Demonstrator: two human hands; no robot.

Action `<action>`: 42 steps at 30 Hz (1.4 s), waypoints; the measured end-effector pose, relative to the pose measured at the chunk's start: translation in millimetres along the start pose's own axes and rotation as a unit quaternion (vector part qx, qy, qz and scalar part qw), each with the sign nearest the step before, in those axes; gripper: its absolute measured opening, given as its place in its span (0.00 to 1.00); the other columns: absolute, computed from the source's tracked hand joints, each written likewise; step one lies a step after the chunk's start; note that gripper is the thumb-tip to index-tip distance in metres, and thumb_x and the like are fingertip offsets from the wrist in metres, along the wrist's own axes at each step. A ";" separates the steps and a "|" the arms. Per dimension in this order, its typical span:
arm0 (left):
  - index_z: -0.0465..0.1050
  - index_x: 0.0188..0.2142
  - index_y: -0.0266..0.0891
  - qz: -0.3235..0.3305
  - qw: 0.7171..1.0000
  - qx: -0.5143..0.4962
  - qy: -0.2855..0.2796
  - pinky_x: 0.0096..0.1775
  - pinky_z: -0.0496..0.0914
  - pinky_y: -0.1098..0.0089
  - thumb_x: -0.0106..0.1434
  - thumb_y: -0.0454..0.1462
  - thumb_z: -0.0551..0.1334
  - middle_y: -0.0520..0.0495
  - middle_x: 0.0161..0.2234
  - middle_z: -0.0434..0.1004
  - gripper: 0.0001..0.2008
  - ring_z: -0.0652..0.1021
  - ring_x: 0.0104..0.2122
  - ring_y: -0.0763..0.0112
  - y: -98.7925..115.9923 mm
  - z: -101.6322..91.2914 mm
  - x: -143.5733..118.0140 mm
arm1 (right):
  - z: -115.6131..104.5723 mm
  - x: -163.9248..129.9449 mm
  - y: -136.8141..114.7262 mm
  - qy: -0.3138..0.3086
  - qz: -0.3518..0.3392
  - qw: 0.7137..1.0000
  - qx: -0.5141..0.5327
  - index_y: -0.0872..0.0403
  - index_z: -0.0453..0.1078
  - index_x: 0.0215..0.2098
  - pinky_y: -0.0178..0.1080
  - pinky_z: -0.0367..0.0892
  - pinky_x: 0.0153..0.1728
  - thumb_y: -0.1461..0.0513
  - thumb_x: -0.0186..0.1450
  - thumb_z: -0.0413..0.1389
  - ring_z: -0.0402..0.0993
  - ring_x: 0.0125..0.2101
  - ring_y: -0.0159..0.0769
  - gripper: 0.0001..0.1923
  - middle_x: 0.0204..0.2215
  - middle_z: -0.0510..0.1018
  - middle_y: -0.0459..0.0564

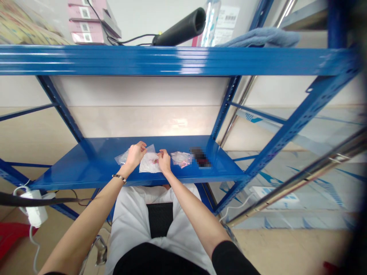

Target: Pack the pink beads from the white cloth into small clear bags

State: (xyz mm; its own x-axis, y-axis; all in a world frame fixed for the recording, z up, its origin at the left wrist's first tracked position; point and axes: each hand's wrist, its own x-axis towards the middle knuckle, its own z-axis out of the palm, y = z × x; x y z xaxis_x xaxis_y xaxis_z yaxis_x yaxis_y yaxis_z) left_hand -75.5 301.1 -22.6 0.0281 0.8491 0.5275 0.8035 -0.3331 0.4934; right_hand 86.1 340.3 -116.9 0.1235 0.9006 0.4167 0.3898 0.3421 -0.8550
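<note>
A seated person works at a glossy blue metal shelf (86, 164), both bare hands on a small clear plastic bag (149, 163) that lies flat on the shelf between them. The left hand (135, 153), a thin beaded bracelet (119, 178) at its wrist, is curled with fingers pinching the bag's upper left edge; the right hand (164, 160) is closed in a pinch on the bag's upper right corner. The film is thin, crinkled and cloudy white, with small pink or red pieces showing faintly through it; what they are is too small to tell.

Judged from how things lie, the work is partway through: a second clear plastic packet holding pink pieces (181, 159) rests just to the right, apparently finished or waiting, and another slip of transparent film (122, 157) pokes out behind the left hand. Whether the bag in hand is being opened, filled or sealed cannot be told.

A dark, blurred object (200, 157) sits further right on the shelf. On the tier above lie a black matte foam tube (180, 28), stacked pink cardboard boxes (86, 21) and a folded blue-grey cloth (258, 37). A white power adapter (36, 208) hangs at lower left.
</note>
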 end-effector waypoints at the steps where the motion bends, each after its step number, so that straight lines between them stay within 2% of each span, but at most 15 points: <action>1: 0.74 0.39 0.38 0.001 1.000 -0.006 0.007 0.34 0.70 0.71 0.58 0.33 0.62 0.46 0.31 0.81 0.08 0.79 0.30 0.66 -1.7 1.2 -0.1 | 0.2 0.1 0.4 0.000 0.000 1.000 -0.002 0.54 0.68 0.46 0.35 0.66 0.40 0.66 0.65 0.45 0.76 0.36 0.36 0.14 0.32 0.80 0.48; 9: 0.74 0.43 0.38 0.004 0.999 -0.024 0.042 0.37 0.70 0.69 0.60 0.34 0.61 0.46 0.31 0.80 0.11 0.79 0.30 0.66 -9.9 5.8 -3.9 | -0.9 0.4 0.1 0.000 0.002 1.000 -0.020 0.54 0.69 0.46 0.35 0.66 0.41 0.65 0.65 0.45 0.76 0.36 0.37 0.15 0.32 0.80 0.50; 14: 0.75 0.40 0.37 -0.022 0.993 -0.067 0.095 0.36 0.71 0.69 0.60 0.36 0.59 0.46 0.30 0.80 0.10 0.79 0.28 0.68 -13.6 -7.0 -5.9 | -1.7 -0.3 -1.3 -0.005 0.006 1.000 -0.023 0.54 0.70 0.44 0.35 0.66 0.41 0.65 0.65 0.45 0.76 0.37 0.36 0.14 0.33 0.80 0.50; 16: 0.74 0.40 0.35 -0.060 0.982 -0.114 0.136 0.34 0.72 0.70 0.60 0.38 0.59 0.44 0.32 0.80 0.11 0.80 0.28 0.68 -23.5 -16.8 -8.8 | -1.7 -0.1 -1.4 -0.009 0.004 1.000 -0.025 0.54 0.71 0.42 0.35 0.66 0.42 0.65 0.65 0.46 0.76 0.37 0.36 0.14 0.34 0.80 0.50; 19: 0.71 0.46 0.31 -0.140 0.951 -0.187 0.202 0.37 0.74 0.69 0.59 0.37 0.57 0.41 0.34 0.81 0.17 0.81 0.30 0.66 -51.0 -30.9 -19.1 | -0.8 1.2 0.0 -0.010 0.001 1.000 -0.025 0.54 0.72 0.39 0.35 0.66 0.41 0.66 0.65 0.46 0.76 0.36 0.36 0.13 0.34 0.80 0.50; 21: 0.69 0.50 0.28 -0.200 0.930 -0.190 0.243 0.41 0.73 0.67 0.58 0.35 0.56 0.40 0.33 0.81 0.20 0.82 0.33 0.65 -73.0 -37.1 -29.8 | 0.2 2.5 2.1 -0.010 0.001 1.000 -0.024 0.54 0.72 0.39 0.35 0.67 0.41 0.66 0.64 0.47 0.76 0.36 0.36 0.13 0.33 0.80 0.50; 22: 0.68 0.51 0.28 -0.222 0.928 -0.176 0.243 0.42 0.73 0.66 0.58 0.34 0.55 0.40 0.33 0.81 0.21 0.81 0.34 0.65 -83.0 -39.2 -35.8 | 0.8 3.1 3.4 -0.011 0.001 1.000 -0.023 0.54 0.73 0.39 0.35 0.67 0.41 0.66 0.64 0.46 0.76 0.36 0.36 0.13 0.33 0.80 0.50; 24: 0.66 0.54 0.29 -0.250 0.938 -0.130 0.202 0.41 0.74 0.65 0.58 0.34 0.56 0.39 0.35 0.80 0.24 0.81 0.34 0.63 -97.5 -41.3 -48.1 | 1.5 4.1 5.8 -0.014 -0.001 1.000 -0.020 0.54 0.72 0.39 0.35 0.67 0.40 0.66 0.64 0.46 0.76 0.35 0.36 0.13 0.33 0.80 0.50; 26: 0.65 0.57 0.32 -0.258 0.952 -0.045 0.158 0.41 0.74 0.62 0.58 0.35 0.57 0.36 0.41 0.79 0.26 0.80 0.37 0.60 -102.0 -41.0 -58.8 | 1.2 4.7 7.3 -0.019 -0.003 1.000 -0.019 0.54 0.72 0.40 0.36 0.67 0.41 0.67 0.64 0.46 0.76 0.35 0.36 0.14 0.33 0.80 0.50; 28: 0.64 0.59 0.34 -0.232 0.960 0.070 0.142 0.46 0.71 0.56 0.60 0.36 0.57 0.32 0.51 0.73 0.27 0.77 0.47 0.53 -97.5 -37.7 -66.6 | 0.0 4.6 6.7 -0.018 -0.007 1.000 -0.016 0.54 0.70 0.46 0.36 0.67 0.42 0.67 0.63 0.46 0.75 0.35 0.36 0.16 0.34 0.79 0.49; 30: 0.62 0.61 0.37 -0.167 0.965 0.161 0.121 0.54 0.65 0.52 0.64 0.38 0.55 0.33 0.60 0.64 0.26 0.67 0.58 0.49 -88.4 -31.0 -71.8 | -1.9 3.2 3.3 0.000 -0.016 1.000 -0.014 0.55 0.64 0.53 0.38 0.67 0.44 0.68 0.62 0.45 0.75 0.36 0.36 0.21 0.37 0.78 0.50; 33: 0.60 0.63 0.40 -0.085 0.979 0.183 0.007 0.59 0.58 0.52 0.69 0.41 0.50 0.38 0.64 0.58 0.24 0.57 0.65 0.53 -78.5 -15.2 -77.5 | -5.0 -3.2 -7.7 0.032 -0.060 0.998 -0.009 0.56 0.58 0.59 0.40 0.66 0.47 0.70 0.61 0.44 0.73 0.41 0.36 0.27 0.45 0.74 0.54; 36: 0.58 0.64 0.41 -0.071 0.979 0.172 -0.079 0.61 0.56 0.53 0.70 0.45 0.49 0.38 0.65 0.58 0.25 0.58 0.65 0.56 -81.1 2.4 -84.7 | -12.3 -13.3 -23.9 0.025 -0.125 0.992 0.005 0.56 0.58 0.59 0.40 0.64 0.51 0.72 0.60 0.42 0.70 0.45 0.36 0.28 0.48 0.71 0.56; 39: 0.59 0.64 0.41 -0.048 0.977 0.190 -0.080 0.62 0.53 0.54 0.69 0.46 0.50 0.39 0.65 0.58 0.26 0.59 0.65 0.56 -89.6 14.9 -92.4 | -33.3 -19.8 -38.8 0.010 -0.172 0.985 -0.006 0.55 0.61 0.56 0.39 0.64 0.52 0.72 0.60 0.42 0.69 0.48 0.36 0.27 0.47 0.71 0.54; 42: 0.58 0.64 0.42 -0.030 0.978 0.197 -0.062 0.62 0.52 0.53 0.69 0.45 0.49 0.39 0.65 0.58 0.26 0.58 0.65 0.55 -90.2 17.2 -96.1 | -72.6 -16.2 -42.4 0.000 -0.191 0.979 -0.074 0.53 0.65 0.53 0.42 0.64 0.52 0.72 0.60 0.44 0.68 0.48 0.39 0.25 0.45 0.72 0.53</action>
State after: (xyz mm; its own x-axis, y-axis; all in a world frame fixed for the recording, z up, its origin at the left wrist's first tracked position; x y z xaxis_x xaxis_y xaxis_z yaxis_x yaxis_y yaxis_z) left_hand -140.4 256.7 -129.7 0.0266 0.9139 0.4050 0.9718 -0.1186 0.2038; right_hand 133.8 291.7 -64.9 -0.0575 0.7150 0.6967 0.5349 0.6113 -0.5832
